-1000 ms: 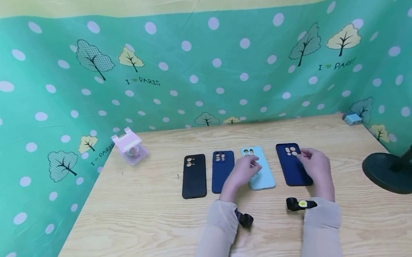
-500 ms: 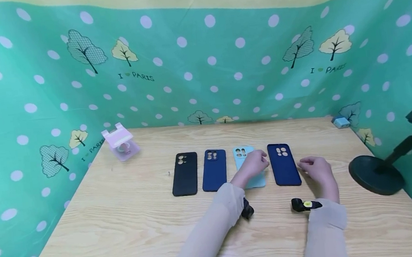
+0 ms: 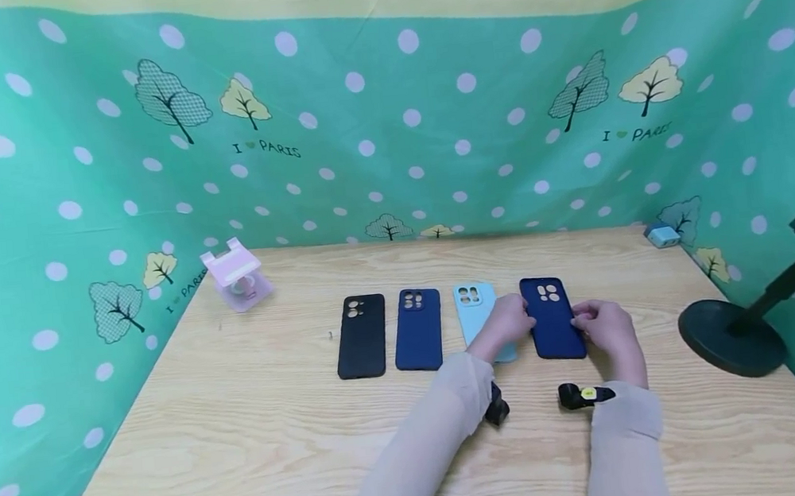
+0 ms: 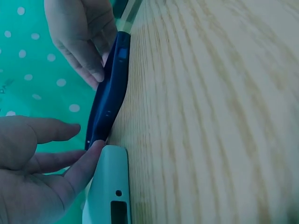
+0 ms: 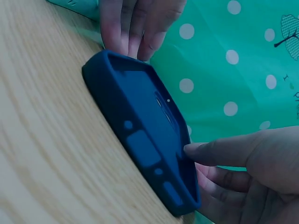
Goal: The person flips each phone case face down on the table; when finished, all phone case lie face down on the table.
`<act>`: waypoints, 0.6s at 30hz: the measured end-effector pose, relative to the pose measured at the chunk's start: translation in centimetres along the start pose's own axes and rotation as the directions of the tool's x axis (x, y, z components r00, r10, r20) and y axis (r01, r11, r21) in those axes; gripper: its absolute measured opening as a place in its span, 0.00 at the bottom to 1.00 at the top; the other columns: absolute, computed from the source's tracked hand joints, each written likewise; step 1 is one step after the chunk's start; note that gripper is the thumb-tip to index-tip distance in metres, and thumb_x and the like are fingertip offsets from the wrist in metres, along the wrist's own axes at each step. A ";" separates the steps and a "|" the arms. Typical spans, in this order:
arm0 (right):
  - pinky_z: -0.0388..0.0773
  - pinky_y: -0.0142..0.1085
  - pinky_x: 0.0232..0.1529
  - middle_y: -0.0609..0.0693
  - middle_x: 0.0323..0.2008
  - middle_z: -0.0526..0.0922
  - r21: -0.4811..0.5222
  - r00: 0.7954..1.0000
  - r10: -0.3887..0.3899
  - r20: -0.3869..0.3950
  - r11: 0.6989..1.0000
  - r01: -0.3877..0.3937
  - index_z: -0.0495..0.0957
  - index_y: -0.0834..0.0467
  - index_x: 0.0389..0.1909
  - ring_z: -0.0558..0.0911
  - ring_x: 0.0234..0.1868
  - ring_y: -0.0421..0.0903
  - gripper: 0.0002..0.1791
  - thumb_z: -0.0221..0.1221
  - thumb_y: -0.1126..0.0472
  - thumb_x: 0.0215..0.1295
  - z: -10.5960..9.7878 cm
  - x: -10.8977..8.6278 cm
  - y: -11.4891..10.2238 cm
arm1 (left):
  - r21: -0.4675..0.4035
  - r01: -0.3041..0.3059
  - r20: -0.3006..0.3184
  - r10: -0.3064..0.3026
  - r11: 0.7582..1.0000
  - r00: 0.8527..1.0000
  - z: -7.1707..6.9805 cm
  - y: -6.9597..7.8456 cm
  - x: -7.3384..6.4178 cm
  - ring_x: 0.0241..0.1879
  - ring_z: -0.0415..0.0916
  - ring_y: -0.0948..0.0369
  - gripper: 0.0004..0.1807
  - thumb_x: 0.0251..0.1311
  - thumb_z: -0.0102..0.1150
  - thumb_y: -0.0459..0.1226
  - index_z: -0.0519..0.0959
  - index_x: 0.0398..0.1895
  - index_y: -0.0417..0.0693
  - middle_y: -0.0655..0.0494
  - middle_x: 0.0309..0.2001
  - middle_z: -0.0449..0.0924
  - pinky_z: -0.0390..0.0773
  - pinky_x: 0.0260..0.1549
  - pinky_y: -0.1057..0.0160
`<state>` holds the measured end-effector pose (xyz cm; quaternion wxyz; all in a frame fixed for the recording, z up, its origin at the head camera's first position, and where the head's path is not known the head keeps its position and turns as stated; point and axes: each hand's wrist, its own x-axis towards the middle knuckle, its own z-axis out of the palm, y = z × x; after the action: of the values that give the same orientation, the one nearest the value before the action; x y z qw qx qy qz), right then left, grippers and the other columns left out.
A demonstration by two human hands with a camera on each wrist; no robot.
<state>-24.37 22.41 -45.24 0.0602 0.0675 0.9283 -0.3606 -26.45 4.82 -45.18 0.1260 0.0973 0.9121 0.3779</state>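
A dark blue phone case [image 3: 551, 325] lies on the table, its hollow inside facing up, as the right wrist view shows. My right hand [image 3: 608, 329] pinches its right long side, thumb [image 5: 198, 151] over the rim and the other fingers outside. At the opposite side is my left hand [image 3: 508, 322], whose extended fingertips touch the case's edge while the thumb [image 4: 56, 129] stands apart. Partly under that hand in the head view lies a light blue phone case [image 3: 472, 317]. Farther left are a second blue phone case [image 3: 418, 334] and a black one [image 3: 362, 339], all in a row.
At the back left stands a pink folding stand [image 3: 237, 275]. A small light blue block [image 3: 662, 235] sits in the back right corner. The round black base [image 3: 730, 337] of a stand is at the right. A green dotted cloth [image 3: 389, 161] hangs behind the table.
My left hand has moved right, from over the light blue case to the dark blue case's left edge. My right hand left the right edge and has come back onto it.
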 end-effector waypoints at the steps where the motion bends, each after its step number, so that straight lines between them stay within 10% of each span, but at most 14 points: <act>1: 0.71 0.31 0.28 0.56 0.34 0.79 -0.001 1.000 -0.005 -0.003 1.000 0.005 0.76 0.71 0.53 0.76 0.30 0.44 0.16 0.55 0.67 0.68 -0.1 0.0 0.0 | 0.000 0.001 -0.006 -0.001 1.000 1.000 0.1 0.1 0.0 0.11 0.51 0.65 0.26 0.64 0.55 0.30 0.55 0.12 0.50 0.62 0.12 0.50 0.55 0.13 0.70; 12: 0.73 0.31 0.28 0.65 0.39 0.82 -0.023 0.999 -0.049 -0.012 0.999 0.048 0.76 0.72 0.52 0.79 0.30 0.45 0.15 0.53 0.68 0.68 -0.3 -0.1 0.3 | -0.046 0.057 -0.031 -0.059 0.997 0.998 0.6 0.4 -0.3 0.12 0.58 0.65 0.19 0.66 0.54 0.32 0.63 0.16 0.49 0.62 0.12 0.55 0.61 0.15 0.71; 15: 0.73 0.31 0.29 0.66 0.39 0.82 -0.021 0.998 -0.054 -0.013 0.998 0.054 0.76 0.72 0.52 0.80 0.30 0.46 0.15 0.53 0.69 0.68 -0.2 -0.2 0.4 | -0.076 0.068 -0.031 -0.071 0.995 0.997 0.5 0.5 -0.7 0.14 0.59 0.65 0.05 0.66 0.54 0.32 0.78 0.33 0.41 0.62 0.13 0.56 0.63 0.18 0.72; 18: 0.74 0.32 0.29 0.66 0.39 0.82 -0.020 0.998 -0.055 -0.012 0.998 0.054 0.75 0.72 0.52 0.81 0.30 0.47 0.15 0.52 0.69 0.68 -0.2 -0.2 0.3 | -0.101 0.057 -0.036 -0.061 0.993 0.998 0.5 0.6 -1.0 0.14 0.60 0.65 0.16 0.67 0.53 0.32 0.76 0.55 0.37 0.62 0.13 0.57 0.65 0.19 0.73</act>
<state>-24.15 22.72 -45.30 0.0450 0.0439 0.9337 -0.3525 -25.34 5.27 -44.97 0.1241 0.0567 0.8968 0.4208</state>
